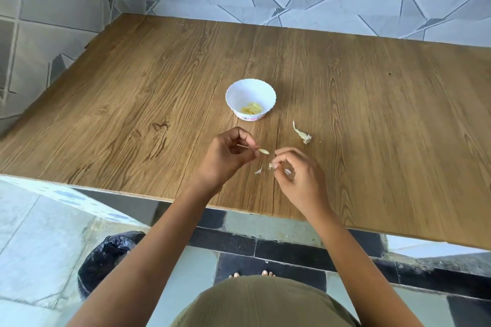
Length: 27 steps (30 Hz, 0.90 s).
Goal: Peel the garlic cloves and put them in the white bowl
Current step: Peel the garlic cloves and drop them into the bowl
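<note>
A small white bowl with a scalloped rim stands on the wooden table, holding several peeled yellowish cloves. Just in front of it, my left hand pinches a pale garlic clove at its fingertips, with a thin strip of skin sticking out behind the fingers. My right hand is beside it, fingers curled, pinching a scrap of garlic skin. Another bit of skin is below and between the hands; whether it lies on the table or hangs in the air is unclear.
A heap of garlic skin and stem lies on the table to the right of the bowl. A bin lined with a black bag stands on the floor below the table's front edge, at my left. Tiled walls close the table's back and left.
</note>
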Motion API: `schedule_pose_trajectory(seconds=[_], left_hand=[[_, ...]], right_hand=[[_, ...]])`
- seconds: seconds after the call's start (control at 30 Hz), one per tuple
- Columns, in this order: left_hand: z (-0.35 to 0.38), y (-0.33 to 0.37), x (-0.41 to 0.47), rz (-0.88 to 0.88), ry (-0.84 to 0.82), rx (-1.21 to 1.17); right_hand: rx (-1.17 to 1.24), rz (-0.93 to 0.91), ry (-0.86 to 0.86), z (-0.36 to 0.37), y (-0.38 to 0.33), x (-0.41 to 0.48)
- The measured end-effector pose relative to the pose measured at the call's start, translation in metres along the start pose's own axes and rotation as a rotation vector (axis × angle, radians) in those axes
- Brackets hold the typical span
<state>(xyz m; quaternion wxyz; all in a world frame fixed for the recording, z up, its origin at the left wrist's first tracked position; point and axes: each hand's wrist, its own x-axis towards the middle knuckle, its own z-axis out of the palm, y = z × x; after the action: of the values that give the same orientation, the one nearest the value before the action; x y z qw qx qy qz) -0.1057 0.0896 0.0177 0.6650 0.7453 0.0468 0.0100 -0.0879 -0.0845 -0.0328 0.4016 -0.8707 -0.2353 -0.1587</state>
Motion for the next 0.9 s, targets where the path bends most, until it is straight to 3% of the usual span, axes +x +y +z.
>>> schedule_pose_trajectory(seconds=[0.2,0.4,0.63,0.9], left_hand=[[-0.001,-0.014,0.002,0.068,0.086,0.309],[-0.016,-0.028,0.014,0.097,0.412,0.600],[-0.021,-0.038,0.018,0.155,0.355,0.779],[-0.025,-0.030,-0.003,0.203,0.312,0.571]], right_hand=[[-0.066,0.035,-0.054,-0.002,-0.002,-0.001],[-0.140,0.083,-0.056,-0.004,-0.003,-0.014],[-0.191,0.124,-0.109,-0.002,-0.005,-0.020],[-0.383,0.229,-0.144,-0.007,-0.005,-0.025]])
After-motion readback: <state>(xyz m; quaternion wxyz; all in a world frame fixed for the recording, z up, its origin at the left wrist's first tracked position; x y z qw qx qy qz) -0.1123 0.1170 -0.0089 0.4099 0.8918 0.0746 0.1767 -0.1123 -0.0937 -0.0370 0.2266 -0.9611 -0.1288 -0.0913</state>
